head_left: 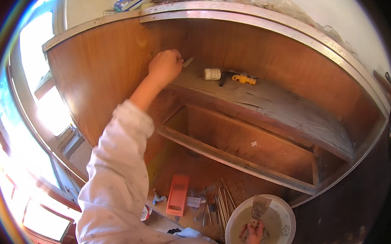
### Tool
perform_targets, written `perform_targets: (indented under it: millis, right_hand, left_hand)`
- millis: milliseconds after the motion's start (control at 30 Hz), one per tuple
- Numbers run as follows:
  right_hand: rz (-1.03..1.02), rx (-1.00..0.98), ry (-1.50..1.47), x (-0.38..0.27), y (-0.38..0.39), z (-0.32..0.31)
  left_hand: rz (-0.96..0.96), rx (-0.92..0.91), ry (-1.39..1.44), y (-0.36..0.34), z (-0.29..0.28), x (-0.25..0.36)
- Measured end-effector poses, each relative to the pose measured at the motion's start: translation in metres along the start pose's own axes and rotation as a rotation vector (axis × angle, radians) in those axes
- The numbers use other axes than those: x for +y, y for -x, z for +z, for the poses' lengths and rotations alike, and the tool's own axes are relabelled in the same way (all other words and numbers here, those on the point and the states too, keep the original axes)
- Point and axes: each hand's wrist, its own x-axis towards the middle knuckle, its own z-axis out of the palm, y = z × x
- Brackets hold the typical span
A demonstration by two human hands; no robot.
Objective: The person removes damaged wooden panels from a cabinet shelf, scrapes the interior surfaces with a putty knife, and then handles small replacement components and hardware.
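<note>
My left hand (165, 65) reaches onto the cabinet's upper shelf (265, 98), near its left wall. It is closed, and a small pale flat piece (187, 61) sticks out from its fingers; what kind of thing it is I cannot make out. Low on the right, my right hand (254, 236) grips a scraper (261, 207) with a broad, stained blade pointing up. That hand is over a white basin (290, 220) with a flower print and cloudy contents. A pale roll (212, 74) and a yellow valve (244, 79) lie on the shelf, right of my left hand.
Under the shelf is an open wooden compartment (242, 136). Below lie a red-orange grater-like board (178, 195), a grey-blue tap-like fitting (159, 198), a bundle of thin sticks (224, 204) and small hardware. A bright window (36, 43) stands left; plastic bags (277, 6) rest on top.
</note>
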Motion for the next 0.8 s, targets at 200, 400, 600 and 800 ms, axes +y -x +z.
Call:
perform_targets:
  millis: [200, 400, 600, 800]
  right_hand:
    - [0.239, 0.185, -0.607, -0.028, 0.015, 0.025]
    - [-0.025, 0.08, -0.201, -0.002, 0.007, -0.004]
    - [-0.071, 0.124, 0.125, -0.005, -0.002, -0.004]
    - [-0.017, 0.017, -0.173, 0.016, -0.021, -0.011]
  left_hand:
    - [0.016, -0.297, -0.281, -0.097, 0.11, -0.051]
    - [0.169, -0.27, -0.369, -0.123, 0.136, -0.047]
    - [0.039, -0.367, 0.13, -0.103, 0.083, 0.022]
    - [0.222, -0.727, 0.065, -0.06, 0.044, 0.043]
